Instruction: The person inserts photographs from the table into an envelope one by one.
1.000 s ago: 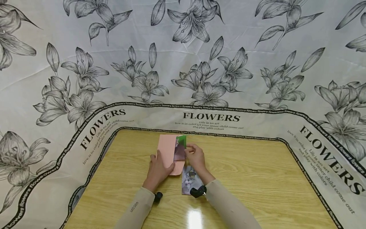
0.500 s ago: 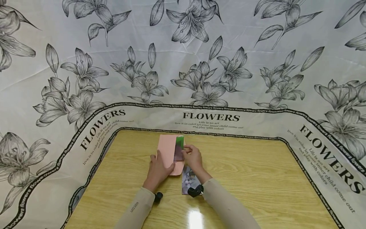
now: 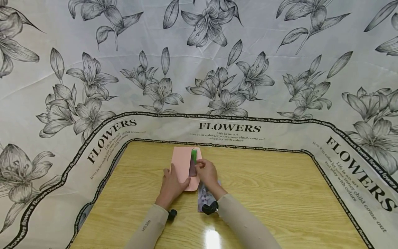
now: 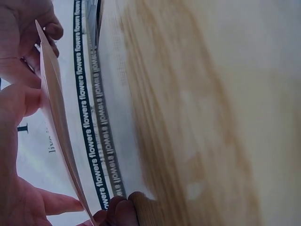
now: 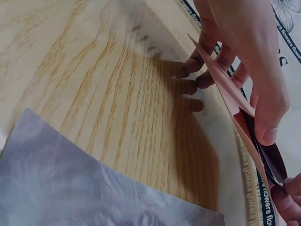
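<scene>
A pink envelope (image 3: 180, 160) is held off the table, its opening toward the right. My left hand (image 3: 170, 183) grips it by the lower left part; in the right wrist view the thumb (image 5: 269, 134) lies on the near face and fingers sit behind. From the opening shows a narrow strip of a picture card (image 3: 192, 167), green above and purple below. My right hand (image 3: 209, 173) pinches the card's outer edge, and its fingertips (image 5: 284, 200) also show in the right wrist view. Most of the card is hidden inside the envelope.
A second picture card (image 3: 205, 199), greyish purple with flowers, lies on the wooden table (image 3: 264, 193) under the right forearm. Behind the table hangs a white cloth (image 3: 168, 128) with flower prints. Black wrist cameras sit on both sleeves.
My right hand has moved left, and the card has slid deeper into the envelope, so a thinner strip shows. The left hand and envelope stay nearly where they were.
</scene>
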A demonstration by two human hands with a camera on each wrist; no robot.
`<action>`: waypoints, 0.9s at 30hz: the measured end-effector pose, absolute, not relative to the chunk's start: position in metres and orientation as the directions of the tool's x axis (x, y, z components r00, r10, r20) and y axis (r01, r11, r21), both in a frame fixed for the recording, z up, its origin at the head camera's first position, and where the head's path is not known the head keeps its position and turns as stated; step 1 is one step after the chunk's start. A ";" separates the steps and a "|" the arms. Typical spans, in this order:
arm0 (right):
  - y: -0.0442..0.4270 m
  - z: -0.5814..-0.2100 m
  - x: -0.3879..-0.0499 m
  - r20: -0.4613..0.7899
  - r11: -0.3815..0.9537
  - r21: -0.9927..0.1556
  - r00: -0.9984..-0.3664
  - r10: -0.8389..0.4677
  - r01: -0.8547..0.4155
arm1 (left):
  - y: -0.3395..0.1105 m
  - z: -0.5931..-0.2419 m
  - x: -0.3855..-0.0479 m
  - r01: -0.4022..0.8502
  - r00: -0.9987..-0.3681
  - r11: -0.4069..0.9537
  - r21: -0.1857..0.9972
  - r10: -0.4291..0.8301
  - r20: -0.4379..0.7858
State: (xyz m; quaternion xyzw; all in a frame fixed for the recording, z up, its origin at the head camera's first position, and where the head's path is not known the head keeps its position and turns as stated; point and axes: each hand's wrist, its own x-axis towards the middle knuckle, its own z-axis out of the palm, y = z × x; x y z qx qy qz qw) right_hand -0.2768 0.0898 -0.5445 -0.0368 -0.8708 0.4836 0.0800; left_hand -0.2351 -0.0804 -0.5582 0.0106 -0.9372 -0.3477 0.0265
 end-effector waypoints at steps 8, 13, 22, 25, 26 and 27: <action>0.083 -0.544 -0.276 0.155 0.610 -0.791 -0.978 0.138 -0.039 | -0.080 -0.560 -0.236 0.009 -0.997 0.768 0.641 -0.041 0.063; 0.078 -0.543 -0.275 0.183 0.620 -0.783 -0.974 0.135 -0.062 | -0.080 -0.559 -0.234 0.002 -0.997 0.769 0.639 -0.046 0.058; 0.074 -0.546 -0.275 0.182 0.631 -0.774 -0.974 0.133 -0.059 | -0.078 -0.557 -0.234 -0.002 -0.997 0.781 0.625 -0.051 0.061; 0.074 -0.547 -0.274 0.191 0.633 -0.771 -0.974 0.124 -0.071 | -0.077 -0.556 -0.233 -0.002 -0.997 0.780 0.626 -0.052 0.061; 0.074 -0.547 -0.274 0.196 0.635 -0.769 -0.973 0.121 -0.076 | -0.077 -0.556 -0.233 -0.003 -0.997 0.779 0.627 -0.052 0.061; 0.074 -0.547 -0.274 0.199 0.636 -0.768 -0.973 0.118 -0.080 | -0.077 -0.556 -0.233 -0.002 -0.997 0.778 0.628 -0.051 0.061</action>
